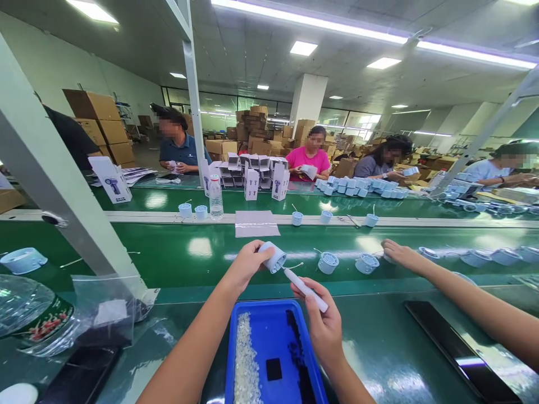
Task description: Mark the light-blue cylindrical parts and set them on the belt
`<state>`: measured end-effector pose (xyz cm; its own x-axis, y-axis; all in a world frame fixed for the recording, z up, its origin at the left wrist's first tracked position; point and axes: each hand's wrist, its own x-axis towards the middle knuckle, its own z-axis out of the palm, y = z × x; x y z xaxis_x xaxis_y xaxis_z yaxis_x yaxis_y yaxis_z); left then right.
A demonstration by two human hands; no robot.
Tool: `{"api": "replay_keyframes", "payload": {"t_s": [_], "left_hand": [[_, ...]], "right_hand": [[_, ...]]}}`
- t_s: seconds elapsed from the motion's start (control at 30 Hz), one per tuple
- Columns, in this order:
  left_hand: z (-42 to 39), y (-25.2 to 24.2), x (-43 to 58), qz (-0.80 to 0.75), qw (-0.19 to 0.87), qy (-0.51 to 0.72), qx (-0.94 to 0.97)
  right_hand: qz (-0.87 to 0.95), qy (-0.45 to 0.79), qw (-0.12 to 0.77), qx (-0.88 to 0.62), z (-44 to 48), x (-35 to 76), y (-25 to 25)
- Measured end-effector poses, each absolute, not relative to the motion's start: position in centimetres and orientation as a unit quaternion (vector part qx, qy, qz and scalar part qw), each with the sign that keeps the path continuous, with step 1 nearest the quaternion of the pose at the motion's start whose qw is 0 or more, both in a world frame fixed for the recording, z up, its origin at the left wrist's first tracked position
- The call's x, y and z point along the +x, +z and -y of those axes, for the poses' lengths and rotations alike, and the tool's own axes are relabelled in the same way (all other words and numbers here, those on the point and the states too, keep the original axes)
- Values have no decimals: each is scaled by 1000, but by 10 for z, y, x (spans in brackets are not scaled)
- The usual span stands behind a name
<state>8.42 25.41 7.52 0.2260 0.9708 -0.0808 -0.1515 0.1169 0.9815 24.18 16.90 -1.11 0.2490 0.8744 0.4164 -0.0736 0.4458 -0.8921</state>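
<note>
My left hand point(245, 264) is closed around a light-blue plastic cylinder point(273, 258), tilted with its open end toward the right. Between the fingers of my right hand point(322, 322) is a white pen-shaped tool point(306, 289). Its thin tip points at the cylinder's open end; whether it touches inside is too small to tell. A thin pale wire point(295, 265) sticks out beside the tip. Below both hands lies a blue tray point(269, 307) with small translucent pieces point(244, 365) on the left, small black pieces point(297, 342) on the right and a black square point(273, 369).
Several similar light-blue parts point(328, 262) line the green belt point(168, 247). From the right, another person's hand point(400, 253) reaches to one. A dark phone point(458, 348) lies at right, a large bottle point(33, 314) at left near a metal post point(63, 168). Co-workers sit opposite.
</note>
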Motion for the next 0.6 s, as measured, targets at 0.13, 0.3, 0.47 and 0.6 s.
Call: {"api": "replay_keyframes", "payload": {"t_s": [0.13,0.3,0.47,0.6], "left_hand": [[-253,76,85,-428,614,444,493],[-247,81,86,-444,597,421,519],[-236,80,99,-491,494,456,555],[-237,60,122,-484,397,599,499]], "right_hand": [[502,352,685,-394,-170,243,-11],[507,350,679,-399,-167,242,-13],[530,328,637,-454,-166,241,-20],[614,337,543,-464,-165,233,-22]]}}
